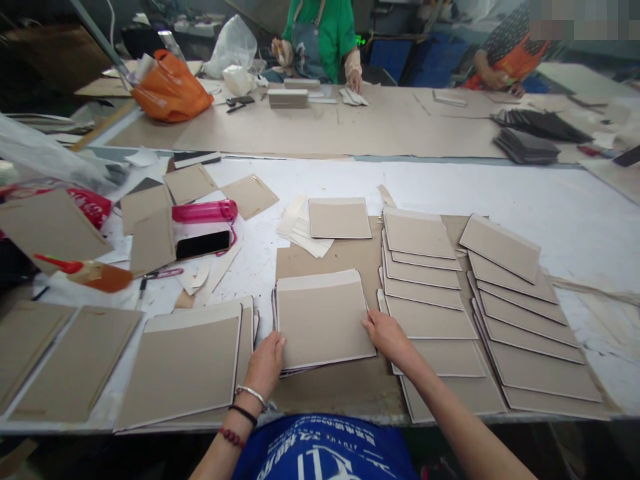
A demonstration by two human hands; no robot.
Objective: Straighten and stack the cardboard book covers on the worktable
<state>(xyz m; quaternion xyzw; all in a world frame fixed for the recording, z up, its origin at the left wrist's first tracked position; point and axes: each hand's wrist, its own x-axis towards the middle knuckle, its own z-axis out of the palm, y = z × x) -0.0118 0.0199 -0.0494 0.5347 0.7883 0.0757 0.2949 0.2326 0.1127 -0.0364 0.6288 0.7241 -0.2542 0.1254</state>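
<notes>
A small stack of beige cardboard panels with white edges lies in front of me on a brown sheet. My left hand grips the stack's lower left edge, fingers curled round it. My right hand presses on the stack's right edge, fingers bent against the top panel. Right of it, two overlapping rows of the same panels fan toward me. A bigger pile of panels lies to the left.
A pink bottle, a black phone, an orange-red glue bottle and loose cards sit at the left. An orange bag lies on the far table, where two other people work. Dark panel stacks lie far right.
</notes>
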